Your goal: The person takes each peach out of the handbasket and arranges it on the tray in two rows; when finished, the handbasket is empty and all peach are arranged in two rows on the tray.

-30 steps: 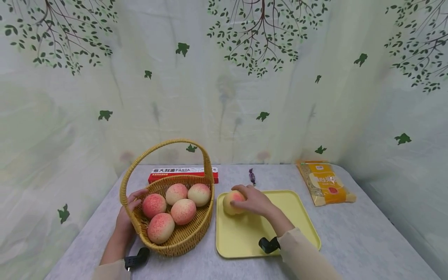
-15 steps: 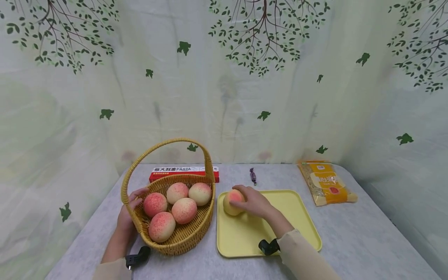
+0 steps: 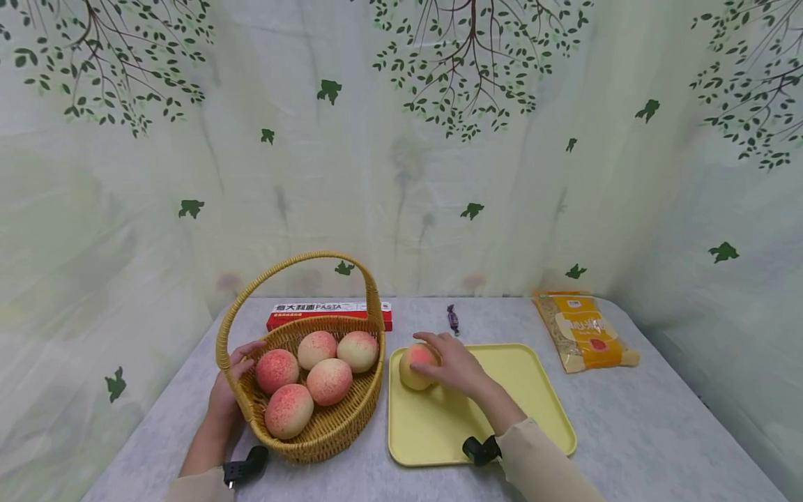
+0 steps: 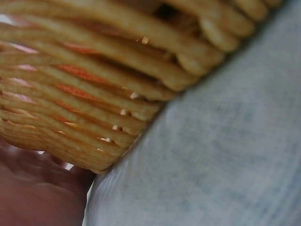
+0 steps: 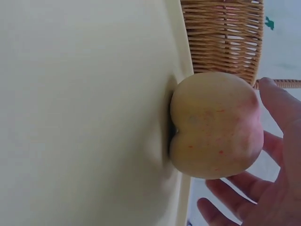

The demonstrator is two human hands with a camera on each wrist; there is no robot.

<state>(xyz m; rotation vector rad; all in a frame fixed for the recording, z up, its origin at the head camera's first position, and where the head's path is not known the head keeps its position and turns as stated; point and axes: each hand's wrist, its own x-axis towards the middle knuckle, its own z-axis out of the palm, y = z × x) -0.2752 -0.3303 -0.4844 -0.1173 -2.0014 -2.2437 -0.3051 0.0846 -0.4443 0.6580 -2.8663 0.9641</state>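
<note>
One peach [image 5: 214, 127] sits at the left side of the yellow tray [image 3: 439, 432], near its edge. The right hand [image 3: 453, 368] curls round it. The peach is round, so a loose hold could let it roll off. The left hand [image 3: 227, 390] holds the side of the basket [image 3: 351, 427]. A hard pull there could tip out the five peaches [image 3: 329, 381].
</note>
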